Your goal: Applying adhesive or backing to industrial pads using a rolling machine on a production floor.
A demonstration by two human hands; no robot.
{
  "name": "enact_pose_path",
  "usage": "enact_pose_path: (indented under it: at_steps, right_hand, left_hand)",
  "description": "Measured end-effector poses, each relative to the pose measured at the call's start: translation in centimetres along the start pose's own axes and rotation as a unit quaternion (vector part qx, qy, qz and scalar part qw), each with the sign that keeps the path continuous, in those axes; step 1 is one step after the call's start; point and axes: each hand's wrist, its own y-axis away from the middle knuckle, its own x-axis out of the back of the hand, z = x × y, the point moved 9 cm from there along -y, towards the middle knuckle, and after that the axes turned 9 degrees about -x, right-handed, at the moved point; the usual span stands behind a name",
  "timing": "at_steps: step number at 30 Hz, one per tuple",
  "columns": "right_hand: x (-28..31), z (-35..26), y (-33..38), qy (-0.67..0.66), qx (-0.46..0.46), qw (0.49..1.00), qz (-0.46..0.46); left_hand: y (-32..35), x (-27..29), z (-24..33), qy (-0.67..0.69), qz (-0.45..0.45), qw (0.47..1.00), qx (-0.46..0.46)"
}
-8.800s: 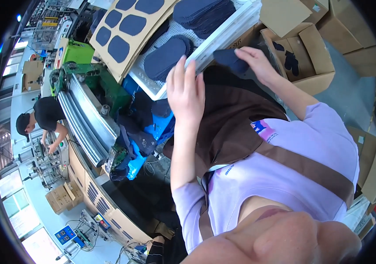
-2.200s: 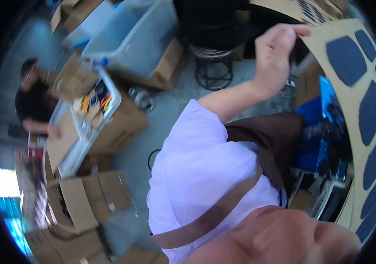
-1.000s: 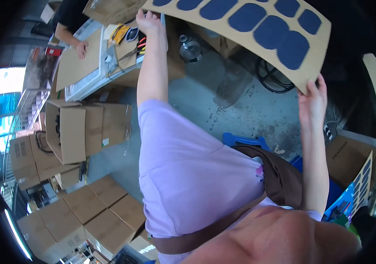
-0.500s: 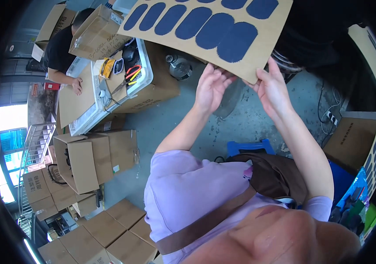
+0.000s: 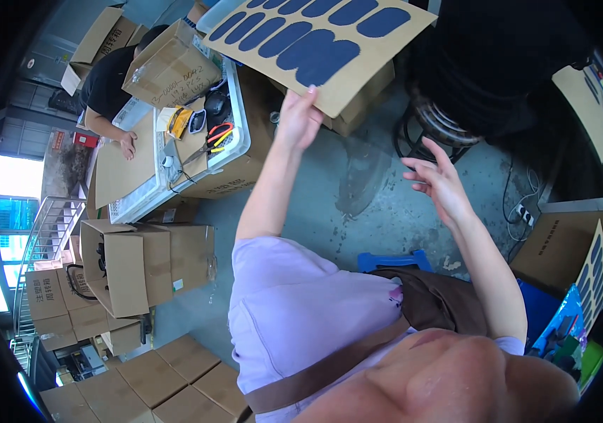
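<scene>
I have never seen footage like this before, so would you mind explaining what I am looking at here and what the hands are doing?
This is one wide fisheye camera worn on a person's head, looking down, so straight edges curve and their own chest fills the bottom. The left hand holds up a brown cardboard sheet covered with dark blue oval pads, gripping its lower edge. The right hand is open and empty, apart from the sheet. Below lies a grey floor with stacked cardboard boxes. Another person works at a bench at upper left.

Open floor between the hands

Bare concrete floor (image 5: 379, 211) lies open; a cluttered tray (image 5: 195, 141) crowds the left, a black stool (image 5: 484, 63) the right.
</scene>
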Motion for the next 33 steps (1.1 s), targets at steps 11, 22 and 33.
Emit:
enact_pose_path:
  at_steps: [11,22,33]
  right_hand:
    - [3.9,2.4,0.0,0.023,-0.001,1.0,0.018]
    - [6.9,4.8,1.3,0.008,-0.031,0.999,0.038]
    - [9.6,7.5,1.9,-0.005,-0.061,0.997,0.052]
  left_hand:
    - [-7.7,9.8,5.4,-0.088,-0.044,0.994,0.054]
    - [-14.4,13.2,9.6,-0.078,-0.066,0.993,0.052]
    - [-16.6,17.6,9.0,-0.063,0.031,0.998,-0.003]
